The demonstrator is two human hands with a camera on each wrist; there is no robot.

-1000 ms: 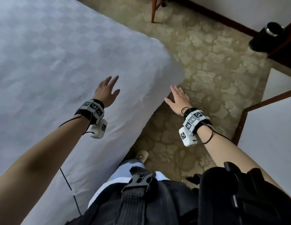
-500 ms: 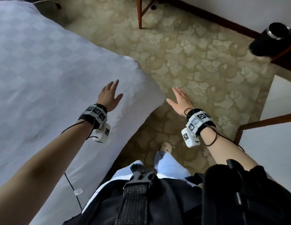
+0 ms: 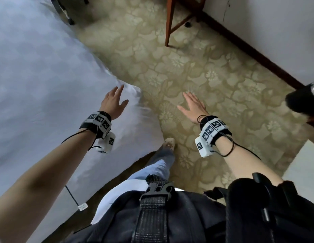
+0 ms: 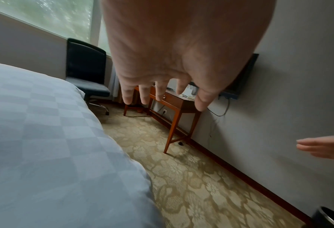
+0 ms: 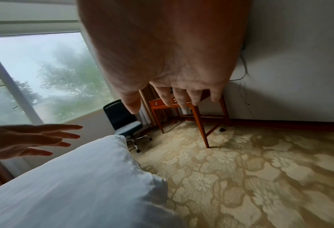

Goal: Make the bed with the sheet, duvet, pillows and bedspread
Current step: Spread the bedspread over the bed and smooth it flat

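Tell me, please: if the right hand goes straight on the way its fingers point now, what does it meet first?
Probably nothing near. The right hand is open over the patterned carpet, clear of the duvet corner. Ahead, in the right wrist view, stands the wooden desk; depth is unclear.

Right hand (image 5: 162,50) fills the top, palm down, fingers (image 5: 193,97) straight and spread, holding nothing. Left hand (image 5: 25,140) pokes in at 9 o'clock, flat too, above the white duvet (image 5: 80,182) corner at 7. Desk (image 5: 183,108) and office chair (image 5: 125,121) sit near center against the wall, window (image 5: 45,80) at 10, floral carpet (image 5: 250,177) at 4.
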